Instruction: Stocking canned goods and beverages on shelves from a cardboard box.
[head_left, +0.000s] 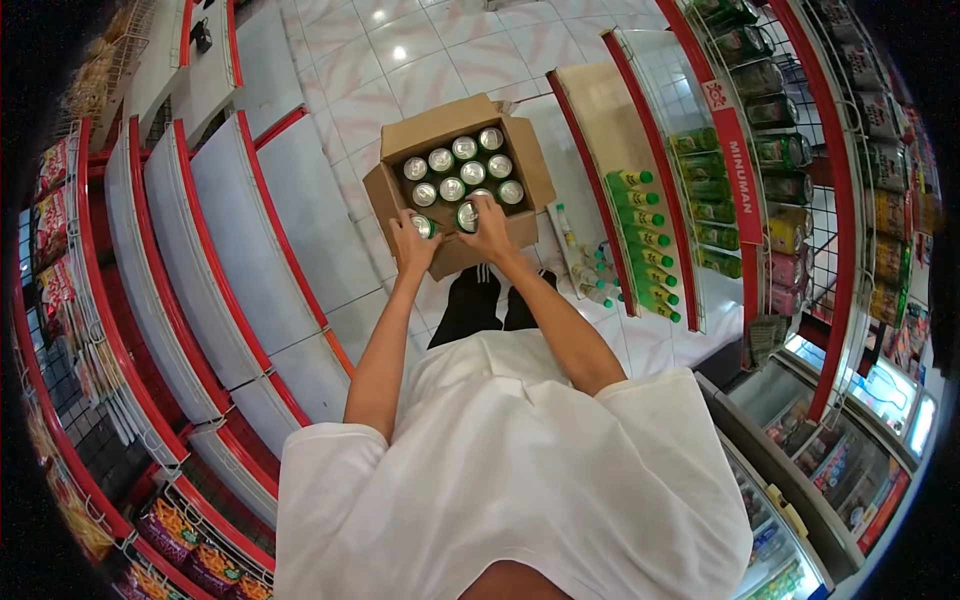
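Observation:
An open cardboard box (439, 124) stands before me with its flaps folded out, holding several drink cans (451, 189) upright with silver lids. At the near left corner of the box, my left hand (414, 244) has its fingers around a green-sided can (421, 225). My right hand (489, 229) grips another can (467, 217) near the middle of the near side. That can partly covers the lid of one behind it. The lower parts of both held cans are hidden by my fingers and the box.
On the right, shelving holds green plastic bottles (651, 240) and rows of drink cans (776, 150). More bottles (589, 274) are on a low shelf near the floor. Shelves with red edges (255, 225) line the left, with snack packets (169, 525) lower down. A glass-topped freezer (810, 442) stands at lower right.

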